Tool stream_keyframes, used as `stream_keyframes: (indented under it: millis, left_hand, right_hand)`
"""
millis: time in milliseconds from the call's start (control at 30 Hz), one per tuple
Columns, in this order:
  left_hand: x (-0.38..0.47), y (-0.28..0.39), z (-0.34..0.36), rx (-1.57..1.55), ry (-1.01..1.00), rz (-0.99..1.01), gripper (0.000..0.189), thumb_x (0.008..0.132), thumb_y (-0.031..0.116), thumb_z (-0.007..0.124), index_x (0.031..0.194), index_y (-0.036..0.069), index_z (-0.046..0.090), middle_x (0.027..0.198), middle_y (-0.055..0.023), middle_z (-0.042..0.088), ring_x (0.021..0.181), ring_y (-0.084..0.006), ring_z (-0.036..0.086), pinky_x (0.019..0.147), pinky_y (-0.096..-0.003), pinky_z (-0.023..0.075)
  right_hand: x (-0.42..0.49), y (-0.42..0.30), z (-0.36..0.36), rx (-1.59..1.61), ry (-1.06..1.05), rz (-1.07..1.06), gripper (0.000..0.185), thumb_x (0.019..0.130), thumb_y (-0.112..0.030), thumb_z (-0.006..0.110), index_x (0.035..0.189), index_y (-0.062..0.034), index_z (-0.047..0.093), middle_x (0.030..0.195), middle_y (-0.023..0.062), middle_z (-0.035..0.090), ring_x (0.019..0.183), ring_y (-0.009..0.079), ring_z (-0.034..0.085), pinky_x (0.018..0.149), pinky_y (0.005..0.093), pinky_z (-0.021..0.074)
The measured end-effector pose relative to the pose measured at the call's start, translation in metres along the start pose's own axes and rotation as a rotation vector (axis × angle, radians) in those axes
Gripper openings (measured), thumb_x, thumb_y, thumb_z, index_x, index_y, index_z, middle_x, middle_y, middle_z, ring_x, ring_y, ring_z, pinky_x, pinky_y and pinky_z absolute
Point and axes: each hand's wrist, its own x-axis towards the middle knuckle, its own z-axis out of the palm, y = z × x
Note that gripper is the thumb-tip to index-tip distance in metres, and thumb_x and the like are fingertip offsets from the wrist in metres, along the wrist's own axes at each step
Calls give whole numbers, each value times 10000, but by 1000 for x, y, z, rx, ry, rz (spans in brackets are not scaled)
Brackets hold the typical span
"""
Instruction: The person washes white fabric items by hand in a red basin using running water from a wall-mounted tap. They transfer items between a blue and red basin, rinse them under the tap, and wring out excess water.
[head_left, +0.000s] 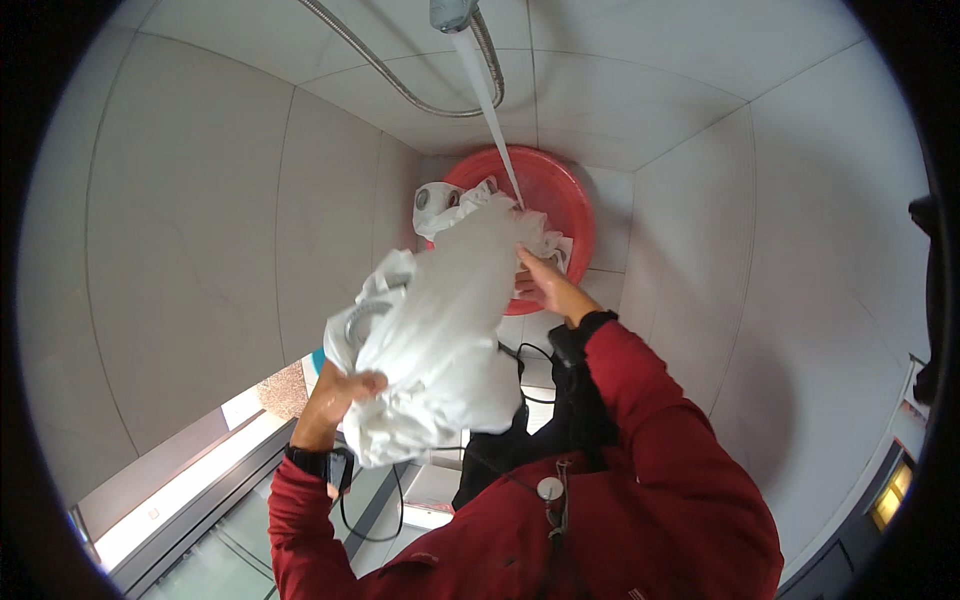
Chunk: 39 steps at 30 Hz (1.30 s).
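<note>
A bundle of wet-looking white sheer fabric with metal rings, like a grommet curtain (457, 300), stretches between my arms. My left hand (349, 390) grips its lower left end, close to a large ring. My right hand (547, 285) is at the fabric's right side with the fingers partly spread; whether it holds any cloth cannot be told. The upper part of the fabric lies in and over the rim of a round red plastic basin (581, 202), with more rings at its left edge. A stream of water (484, 105) falls from a faucet (451, 13) into the basin.
A flexible metal shower hose (382, 71) loops beside the faucet. Pale tiled walls (187, 202) enclose the basin on the left, back and right. A black cable (401, 510) hangs near my left wrist. A glass panel with a metal frame (225, 540) stands at the lower left.
</note>
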Motion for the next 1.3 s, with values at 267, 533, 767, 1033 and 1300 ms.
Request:
stream_keyframes:
  millis: [267,533,767,1033,1300]
  left_hand:
    - [-3,-44,-4,76,-238,-127,880,730,51,764,1510,34,358,1459,-93,460,1339,-200,414,1035,-313,439]
    - [25,-66,5,-206,-86,-10,767,677,40,791,1391,5,512,1180,-65,657,987,-160,622,909,-324,513]
    - [38,-72,7,-255,-109,11,781,693,67,805,1411,12,501,1267,-106,646,1113,-223,631,987,-381,504]
    - [27,-92,11,-393,21,-5,774,731,74,764,1441,-9,468,1315,-147,626,1150,-251,631,1023,-408,494]
    - [36,-115,5,-505,30,8,736,741,36,719,1429,-34,467,1256,-151,650,1080,-252,658,955,-376,525]
  right_hand:
    - [76,36,65,49,189,-22,536,826,-300,698,1246,17,593,1123,176,650,976,309,658,801,447,550]
    - [29,-110,56,133,275,-385,315,796,-104,607,1081,24,648,957,135,674,809,263,668,745,408,565]
    - [-11,-150,77,13,188,-619,293,807,-90,609,1073,20,661,954,97,692,829,214,675,768,354,557]
    - [-60,-176,120,48,55,-754,336,808,-55,653,1135,22,658,1002,108,700,886,211,675,821,336,542]
    - [-73,-166,108,14,32,-877,383,798,-11,631,1179,35,642,1060,111,691,922,217,654,858,355,530]
